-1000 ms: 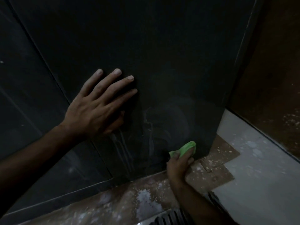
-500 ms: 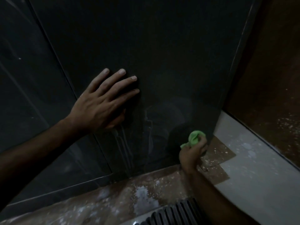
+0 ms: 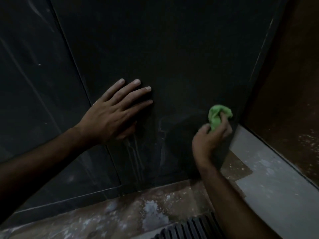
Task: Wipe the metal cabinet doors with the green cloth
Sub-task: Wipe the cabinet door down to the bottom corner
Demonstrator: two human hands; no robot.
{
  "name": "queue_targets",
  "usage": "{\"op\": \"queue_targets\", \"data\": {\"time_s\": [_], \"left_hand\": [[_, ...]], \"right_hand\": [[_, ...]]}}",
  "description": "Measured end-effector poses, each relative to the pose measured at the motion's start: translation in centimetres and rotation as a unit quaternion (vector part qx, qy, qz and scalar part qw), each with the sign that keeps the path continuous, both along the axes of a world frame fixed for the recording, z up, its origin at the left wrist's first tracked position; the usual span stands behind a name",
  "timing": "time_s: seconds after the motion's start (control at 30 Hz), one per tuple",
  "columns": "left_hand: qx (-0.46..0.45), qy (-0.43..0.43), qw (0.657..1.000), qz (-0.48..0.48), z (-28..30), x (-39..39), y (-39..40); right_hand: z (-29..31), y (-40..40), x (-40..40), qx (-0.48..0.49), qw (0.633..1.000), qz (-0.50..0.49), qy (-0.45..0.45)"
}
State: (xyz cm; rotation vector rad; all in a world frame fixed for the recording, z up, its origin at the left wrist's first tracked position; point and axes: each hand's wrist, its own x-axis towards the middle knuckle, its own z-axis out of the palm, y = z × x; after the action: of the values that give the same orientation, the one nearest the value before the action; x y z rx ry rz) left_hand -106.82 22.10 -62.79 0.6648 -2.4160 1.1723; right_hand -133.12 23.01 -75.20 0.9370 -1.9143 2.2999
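The left hand (image 3: pixel 113 116) lies flat at centre left of the frame, fingers straight and slightly spread, palm pressed on the dark door (image 3: pixel 172 57) that fills the middle and top. The right hand (image 3: pixel 211 137), lower right of centre, grips a bunched green cloth (image 3: pixel 217 116) in curled fingers and holds it against the door near its right edge, low on the panel. Pale streaks run down the metal below the left hand, and a darker rounded patch sits just left of the cloth. A second door (image 3: pixel 34 100) occupies the left of the frame, meeting the first along a slanted seam. Along the bottom is a speckled brown floor (image 3: pixel 120 213) with a dark ribbed grate (image 3: pixel 193 226) at bottom centre. A pale grey ledge (image 3: pixel 269 178) runs up the lower right beside a brown wall (image 3: pixel 293 83).
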Motion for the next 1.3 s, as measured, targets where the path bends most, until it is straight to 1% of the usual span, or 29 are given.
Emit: {"op": "queue_targets", "data": {"time_s": [0.07, 0.17, 0.2, 0.23, 0.27, 0.33, 0.37, 0.4, 0.47, 0.5, 0.53, 0.57, 0.6, 0.63, 0.67, 0.7, 0.73, 0.77, 0.8, 0.87, 0.93, 0.97, 1.0, 1.07, 1.1, 1.13, 1.17, 1.23, 1.3], "left_hand": [[-0.006, -0.003, 1.0, 0.0, -0.1, -0.1, 0.0], [-0.015, 0.006, 1.0, 0.003, -0.1, -0.2, 0.1], [-0.017, 0.006, 1.0, 0.003, 0.0, -0.1, 0.1], [-0.016, 0.006, 1.0, 0.004, 0.0, -0.1, 0.1], [-0.015, 0.005, 1.0, 0.005, -0.1, -0.1, 0.1], [-0.012, 0.005, 1.0, 0.012, -0.2, -0.3, 0.1], [-0.01, 0.007, 1.0, 0.015, -0.2, -0.3, 0.1], [-0.008, 0.01, 1.0, 0.016, -0.2, -0.3, 0.1], [-0.007, 0.012, 1.0, 0.011, -0.2, -0.3, 0.1], [-0.008, 0.011, 1.0, 0.01, -0.1, -0.2, 0.2], [-0.008, 0.01, 1.0, 0.009, -0.1, -0.2, 0.2], [-0.009, 0.009, 1.0, 0.012, 0.0, -0.2, 0.3], [-0.008, 0.009, 1.0, 0.016, 0.0, -0.2, 0.3], [-0.005, 0.007, 1.0, 0.018, 0.0, -0.1, 0.4], [-0.001, 0.004, 1.0, 0.016, 0.1, -0.1, 0.4], [0.003, 0.002, 1.0, 0.015, 0.1, 0.0, 0.3], [0.008, 0.001, 1.0, 0.016, 0.1, 0.0, 0.4], [0.013, 0.004, 1.0, 0.016, 0.0, 0.0, 0.4], [0.015, 0.01, 1.0, 0.017, -0.2, -0.1, 0.4], [0.008, 0.018, 1.0, 0.016, -0.5, -0.3, 0.3], [-0.011, 0.022, 1.0, 0.014, -0.7, -0.4, 0.2], [-0.018, 0.023, 0.999, 0.013, -0.7, -0.4, 0.1], [-0.02, 0.024, 0.999, 0.012, -0.7, -0.3, 0.1], [-0.018, 0.022, 1.0, 0.009, -0.6, -0.2, 0.0], [-0.017, 0.021, 1.0, 0.008, -0.6, -0.3, -0.1], [-0.015, 0.02, 1.0, 0.009, -0.6, -0.2, -0.1], [-0.011, 0.023, 1.0, 0.012, -0.7, -0.2, 0.0], [-0.013, 0.031, 0.999, 0.016, -0.9, -0.3, 0.0], [-0.024, 0.035, 0.999, 0.013, -1.0, -0.5, 0.0]], "right_hand": [[0.9, 0.5, 2.6, -0.032, 0.993, 0.034, 0.108], [-4.3, 2.3, 4.6, 0.049, 0.956, 0.09, 0.275], [-6.0, 2.5, 3.8, 0.062, 0.949, 0.098, 0.292], [-6.4, 2.4, 2.9, 0.06, 0.962, 0.095, 0.251], [-5.9, 2.0, 1.9, 0.053, 0.981, 0.075, 0.173], [-2.3, 0.6, 0.8, 0.026, 0.998, 0.033, 0.039], [-0.2, 0.2, 1.1, 0.009, 0.999, 0.014, 0.028], [1.5, 0.1, 1.9, -0.009, 0.998, 0.011, 0.061], [1.9, 0.6, 4.2, -0.015, 0.974, 0.046, 0.22], [0.2, 1.3, 5.3, 0.009, 0.946, 0.081, 0.314], [-2.3, 2.1, 6.3, 0.046, 0.917, 0.118, 0.378], [-5.1, 3.0, 6.4, 0.088, 0.902, 0.149, 0.396], [-7.2, 3.6, 5.9, 0.13, 0.913, 0.158, 0.354], [-8.3, 3.9, 5.3, 0.157, 0.94, 0.134, 0.272], [-8.3, 3.5, 4.5, 0.168, 0.965, 0.096, 0.177], [-7.1, 2.9, 4.0, 0.168, 0.979, 0.06, 0.099], [-5.3, 2.3, 3.7, 0.153, 0.986, 0.028, 0.057], [-3.3, 1.9, 3.8, 0.121, 0.991, 0.02, 0.045], [-1.5, 1.6, 4.3, 0.095, 0.992, 0.018, 0.08], [-0.9, 2.0, 6.2, 0.07, 0.971, 0.057, 0.222], [-4.9, 3.3, 7.6, 0.096, 0.904, 0.116, 0.4], [-7.3, 4.0, 7.2, 0.119, 0.878, 0.136, 0.443], [-9.1, 4.3, 6.1, 0.147, 0.881, 0.14, 0.427], [-9.5, 4.0, 3.9, 0.191, 0.949, 0.087, 0.236], [-8.2, 3.4, 3.3, 0.204, 0.969, 0.06, 0.128], [-6.3, 2.8, 3.1, 0.192, 0.979, 0.035, 0.061], [-4.3, 2.3, 3.5, 0.157, 0.987, 0.019, 0.041], [-2.5, 2.1, 5.3, 0.076, 0.988, 0.032, 0.127], [-4.6, 3.2, 7.6, 0.078, 0.951, 0.109, 0.279]]}}
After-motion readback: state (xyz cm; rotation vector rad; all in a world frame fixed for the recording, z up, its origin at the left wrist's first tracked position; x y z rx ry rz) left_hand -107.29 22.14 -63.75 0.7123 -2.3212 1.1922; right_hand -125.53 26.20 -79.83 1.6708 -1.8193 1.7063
